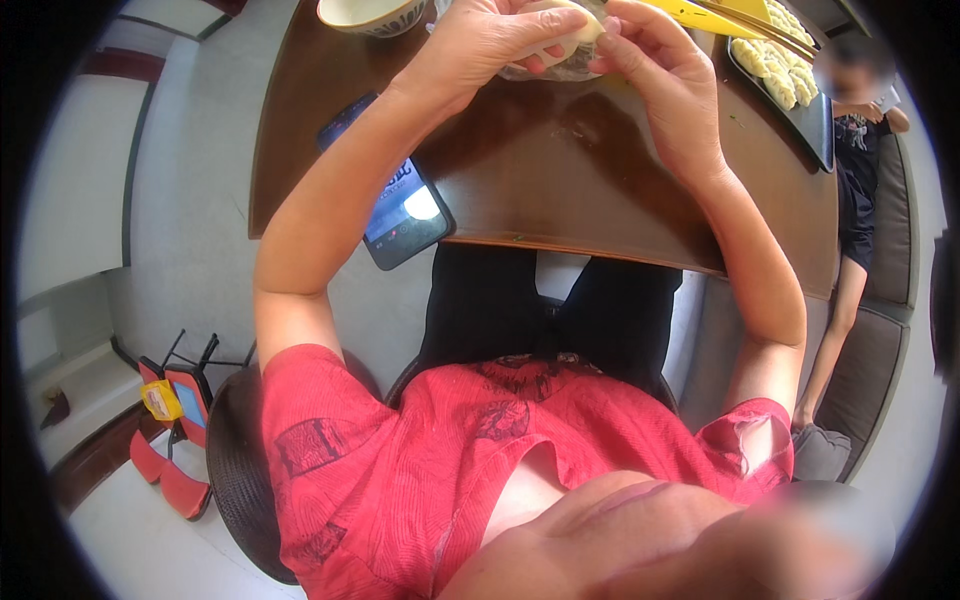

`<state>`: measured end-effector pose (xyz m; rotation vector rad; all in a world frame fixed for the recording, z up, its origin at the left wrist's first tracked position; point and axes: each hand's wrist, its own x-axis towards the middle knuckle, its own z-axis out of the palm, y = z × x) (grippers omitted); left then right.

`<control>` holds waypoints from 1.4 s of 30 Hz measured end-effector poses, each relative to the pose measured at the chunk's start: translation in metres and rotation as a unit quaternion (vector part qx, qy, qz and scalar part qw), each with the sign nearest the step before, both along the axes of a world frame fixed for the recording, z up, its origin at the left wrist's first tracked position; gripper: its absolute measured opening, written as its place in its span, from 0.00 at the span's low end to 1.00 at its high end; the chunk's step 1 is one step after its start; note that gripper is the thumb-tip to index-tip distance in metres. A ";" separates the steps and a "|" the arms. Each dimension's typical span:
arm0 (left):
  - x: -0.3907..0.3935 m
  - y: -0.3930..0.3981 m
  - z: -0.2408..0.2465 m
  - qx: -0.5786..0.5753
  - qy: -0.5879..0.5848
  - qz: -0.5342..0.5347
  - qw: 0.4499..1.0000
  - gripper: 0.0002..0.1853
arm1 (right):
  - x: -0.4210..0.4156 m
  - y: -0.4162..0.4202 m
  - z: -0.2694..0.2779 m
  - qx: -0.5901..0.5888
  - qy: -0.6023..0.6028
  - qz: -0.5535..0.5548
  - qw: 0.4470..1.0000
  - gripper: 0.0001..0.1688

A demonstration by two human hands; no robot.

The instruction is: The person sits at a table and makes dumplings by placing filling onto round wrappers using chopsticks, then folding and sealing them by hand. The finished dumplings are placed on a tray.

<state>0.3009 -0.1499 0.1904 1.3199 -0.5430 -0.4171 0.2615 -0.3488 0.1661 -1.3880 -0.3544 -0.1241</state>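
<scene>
At the top of the view, my left hand [499, 34] holds a round, pale dough wrapper [591, 31], its thumb lying across the top and fingertips showing beneath. My right hand [671, 71] pinches the wrapper's right edge between thumb and fingers. Whatever the wrapper may contain is hidden by the hands. Crumpled clear plastic [551, 73] lies on the table under them. A yellow container [694, 19] stands beyond my right hand, with wooden chopsticks [757, 22] across it. Right of that, a black tray [814, 139] carries several pleated dumplings [776, 71].
A patterned bowl [375, 22] sits on the brown table [517, 165] at upper left. Under my left forearm, a phone [409, 214] with its screen lit overhangs the table edge. Another person [855, 150] is on the grey sofa [862, 375] at right.
</scene>
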 end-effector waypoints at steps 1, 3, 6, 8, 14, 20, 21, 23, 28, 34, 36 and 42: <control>0.001 0.000 -0.001 -0.003 -0.006 -0.002 1.000 0.10 | 0.001 0.000 -0.002 -0.025 -0.022 -0.001 0.999 0.15; 0.002 0.000 -0.004 -0.008 -0.018 -0.007 1.000 0.09 | -0.003 0.002 -0.001 -0.045 -0.042 -0.013 0.998 0.17; -0.004 -0.003 -0.003 0.011 -0.040 0.042 0.998 0.06 | -0.004 0.004 -0.001 -0.068 -0.080 -0.028 0.994 0.19; -0.006 -0.006 -0.003 0.020 -0.070 0.055 0.996 0.04 | -0.004 0.002 -0.002 -0.066 -0.097 -0.029 0.993 0.21; -0.006 -0.009 -0.004 -0.008 -0.107 0.019 0.994 0.03 | 0.004 0.001 -0.011 -0.006 -0.127 -0.005 0.992 0.25; -0.003 -0.005 -0.005 0.000 -0.066 0.004 0.998 0.03 | -0.005 0.006 0.005 -0.044 -0.073 -0.039 0.996 0.26; -0.007 -0.003 0.001 0.016 -0.026 0.007 1.000 0.03 | -0.005 0.004 0.006 -0.053 -0.072 -0.037 0.995 0.26; -0.005 -0.001 0.001 0.019 -0.008 0.010 1.000 0.03 | -0.006 0.002 0.008 -0.058 -0.070 -0.034 0.995 0.26; -0.005 -0.004 -0.004 0.046 -0.076 0.055 0.994 0.03 | -0.001 -0.002 -0.003 -0.116 -0.164 -0.024 0.979 0.27; -0.014 -0.011 0.002 0.069 -0.234 0.086 0.966 0.02 | 0.001 0.003 -0.008 -0.037 -0.175 -0.005 0.984 0.32; -0.016 -0.012 0.002 0.023 -0.154 0.051 0.987 0.02 | 0.000 0.005 -0.007 -0.032 -0.163 -0.010 0.986 0.32; -0.012 -0.011 -0.005 0.011 -0.079 0.041 0.996 0.03 | 0.003 0.001 -0.006 -0.079 -0.147 -0.033 0.985 0.33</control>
